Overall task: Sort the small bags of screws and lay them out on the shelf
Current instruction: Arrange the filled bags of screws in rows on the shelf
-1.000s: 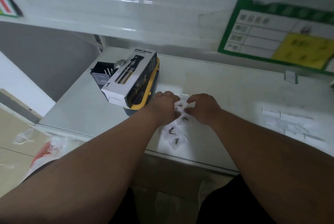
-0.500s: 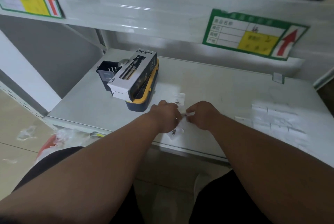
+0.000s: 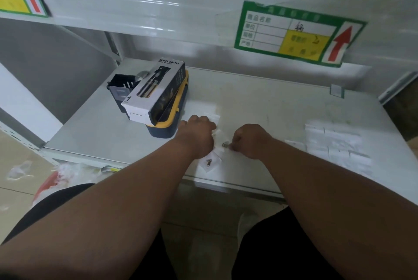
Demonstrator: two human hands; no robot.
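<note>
The shelf looks like painted metal, smooth and faintly scuffed. The small bags are clear, glossy plastic; the spray bottle box seems glossy cardboard.

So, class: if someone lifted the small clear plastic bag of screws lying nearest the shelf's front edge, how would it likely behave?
The small clear plastic bag would probably flop, since its thin film looks crinkled. The dark screws would likely slide to its low end. Lying flat on the white metal shelf, it seems unlikely to roll.

free: shelf centre | blocked: spray bottle box left, laid-out bags right
</note>
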